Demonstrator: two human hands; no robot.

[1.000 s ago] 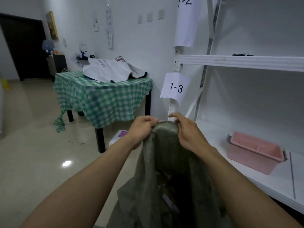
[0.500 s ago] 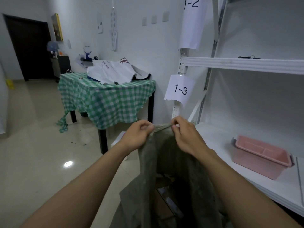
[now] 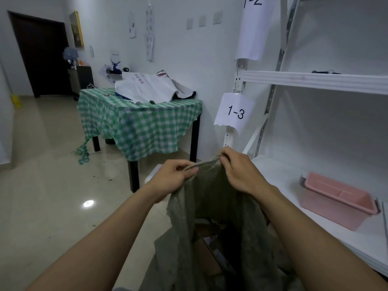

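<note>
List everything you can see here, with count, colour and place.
sack: one, grey-green, centre, hanging open
bin: one, pink, on the rack's lower shelf
rack: one, white, right
label 1-2: one, white, on the rack post, top
label 1-3: one, white, on the post, lower
table: one, black legs, green-checked cloth, left of the rack
bags: count unclear, white, on the table
door: one, dark, far left
left hand: pinches the sack's top edge
right hand: pinches the same edge

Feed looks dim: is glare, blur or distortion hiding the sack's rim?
No. Head view: dim, even light, the sack has a sharp rim; head view: floor glare spot lies well left of it; head view: wide lens tilts the shelf post.
</note>
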